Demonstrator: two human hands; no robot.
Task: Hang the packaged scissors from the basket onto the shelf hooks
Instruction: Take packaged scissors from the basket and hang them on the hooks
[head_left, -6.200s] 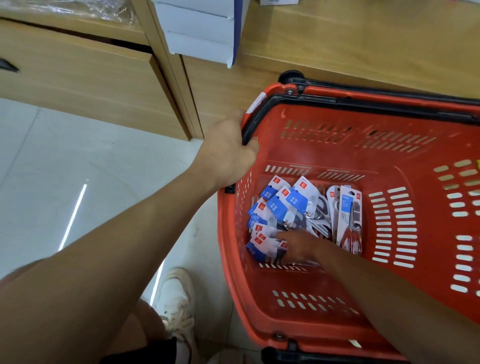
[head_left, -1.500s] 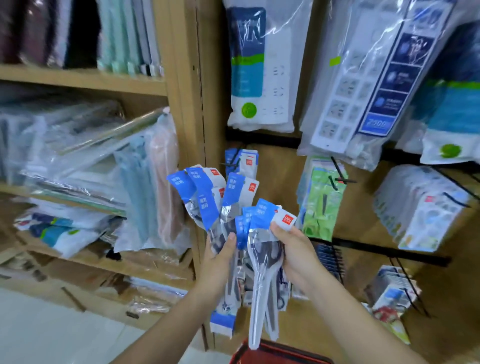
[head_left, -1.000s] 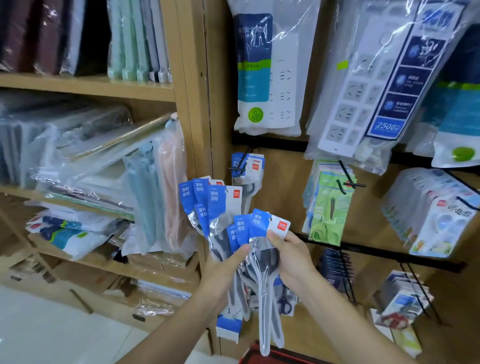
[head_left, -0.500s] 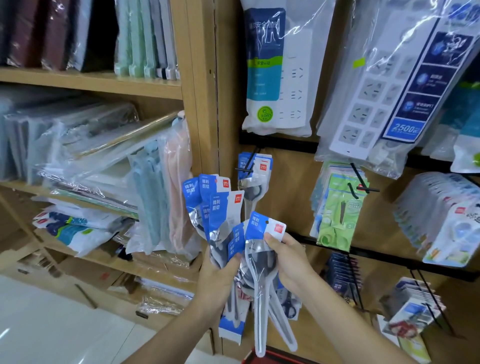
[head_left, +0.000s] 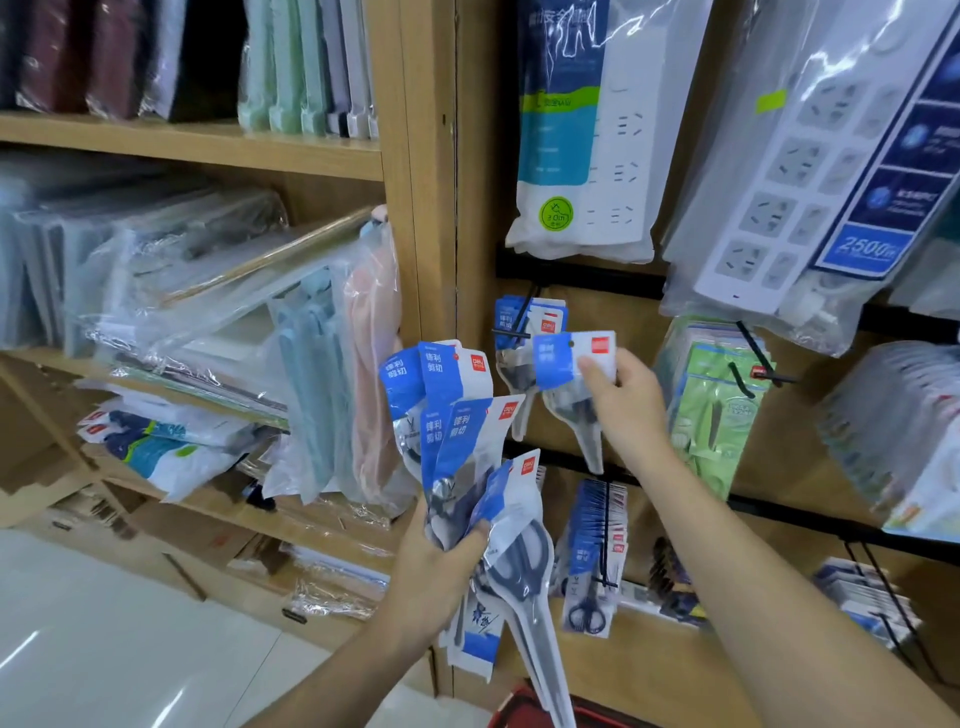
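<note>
Right hand (head_left: 626, 402): thumb and fingers pinch one scissors packet (head_left: 569, 361) by its card header, just beside the black hook (head_left: 524, 307) that carries matching hung packets (head_left: 545, 319). Left hand (head_left: 434, 577): lower and apart from the right, grips a fanned bundle of packets (head_left: 457, 415). Basket (head_left: 524, 709): only the red rim shows, at the bottom edge. Step: hanging, one packet at a time. The next move probably needs the header hole lined up with the hook tip, then slid on.
</note>
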